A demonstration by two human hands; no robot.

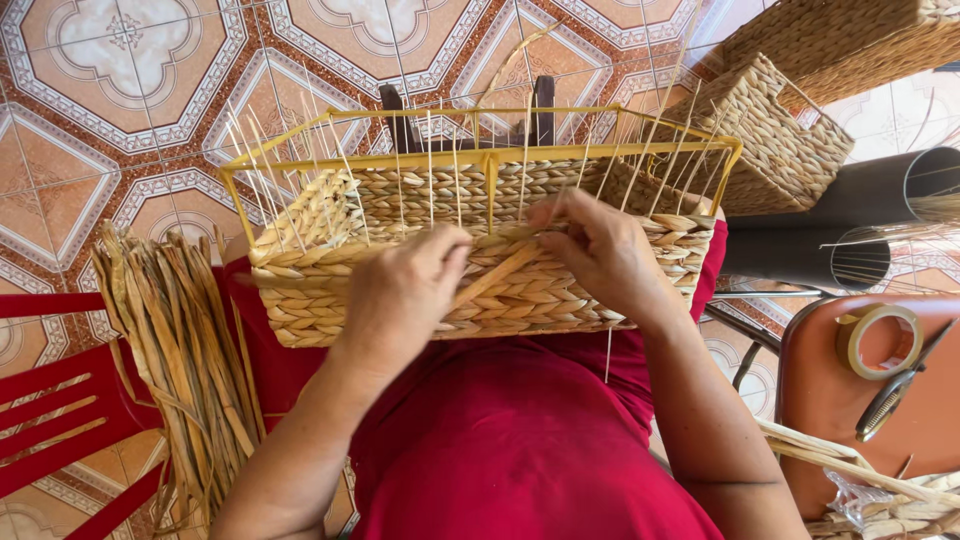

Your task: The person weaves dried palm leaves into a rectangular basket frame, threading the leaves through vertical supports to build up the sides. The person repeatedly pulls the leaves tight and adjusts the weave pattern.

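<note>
Head view | both hands [400, 295] [600, 250] weaving straw strand [500, 272] | basket [480, 260]

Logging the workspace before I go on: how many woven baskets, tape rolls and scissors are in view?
Woven baskets: 3 (half-woven basket on the lap, finished baskets and)
Tape rolls: 1
Scissors: 1
Total: 5
</note>
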